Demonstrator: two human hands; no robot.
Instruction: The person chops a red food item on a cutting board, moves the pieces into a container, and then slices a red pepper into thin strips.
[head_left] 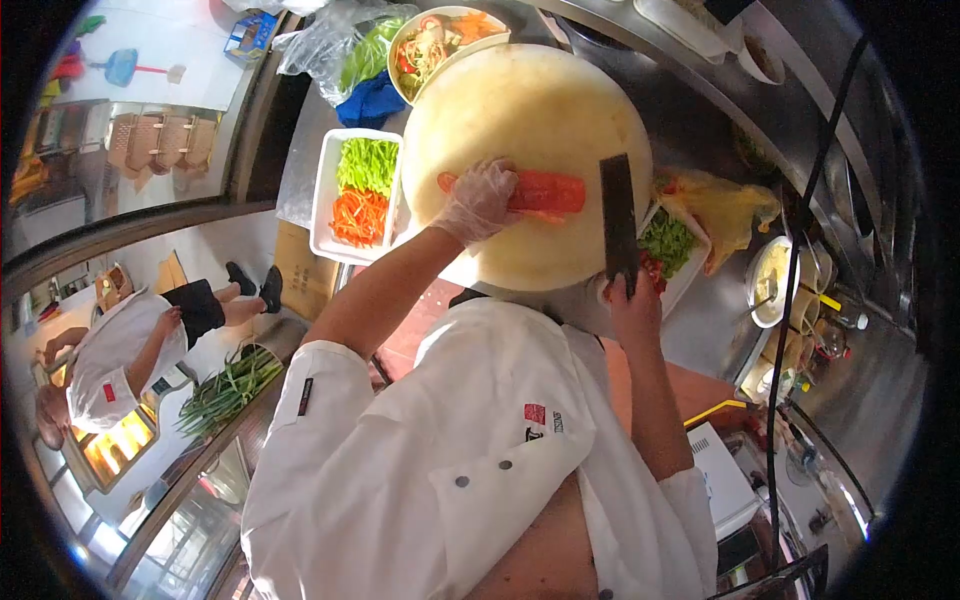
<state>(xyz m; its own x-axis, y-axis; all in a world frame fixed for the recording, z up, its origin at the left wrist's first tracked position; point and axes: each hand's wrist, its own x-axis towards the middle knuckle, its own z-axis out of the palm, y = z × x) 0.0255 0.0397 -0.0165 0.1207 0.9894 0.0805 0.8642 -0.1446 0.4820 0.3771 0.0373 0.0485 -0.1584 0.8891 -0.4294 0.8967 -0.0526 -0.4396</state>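
My left hand [485, 195], in a clear plastic glove, presses down on a long reddish-orange piece of food [550, 192] with its fingers curled over it. One rounded end shows left of the glove, and the longer part lies to the right on the round cutting board [530, 110]. I cannot tell whether this food is a carrot or a sausage. In my bare right hand [635, 300] is the handle of a cleaver [618, 210]. Its dark blade stands over the board's right side, apart from the food.
Left of the board, a white tray [317, 210] holds green and orange shreds. A bowl of mixed vegetables [450, 45] touches its far edge. Chopped greens [667, 243] and a yellowish plastic bag [735, 220] lie right. A person [130, 350] stands beyond the left window frame.
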